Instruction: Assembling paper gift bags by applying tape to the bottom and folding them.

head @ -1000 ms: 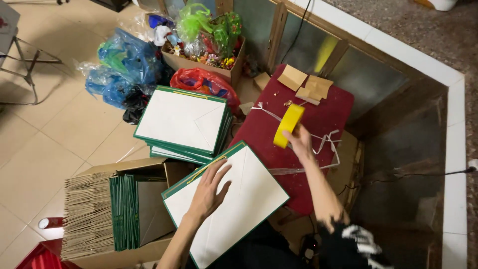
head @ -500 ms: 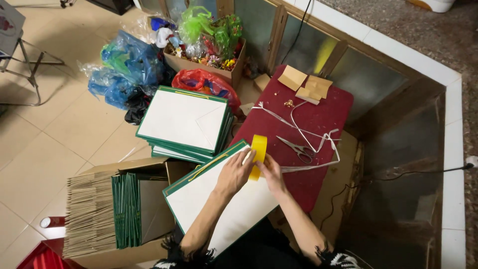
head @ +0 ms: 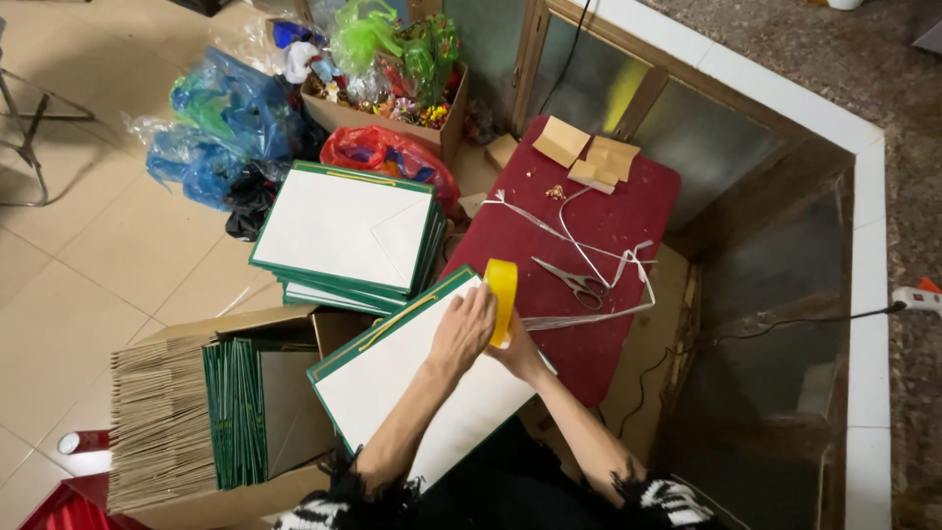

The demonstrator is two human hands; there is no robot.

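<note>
Centre of frame: both hands meet at a yellow tape roll (head: 501, 299), held upright on edge over the upper right corner of a white, green-edged paper bag (head: 412, 388) lying flat. The right hand (head: 517, 355) grips the roll from below; the left hand (head: 463, 329) rests curled against its left face, fingers on the roll. Just right, scissors (head: 577, 283) and white ribbon strips (head: 599, 263) lie on a dark red table (head: 628, 211). A stack of matching bags (head: 345, 236) sits upper left.

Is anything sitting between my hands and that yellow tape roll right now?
Nothing visible does. Both the left hand and right hand are already on the yellow tape roll, holding it over the white, green-edged bag.
</note>
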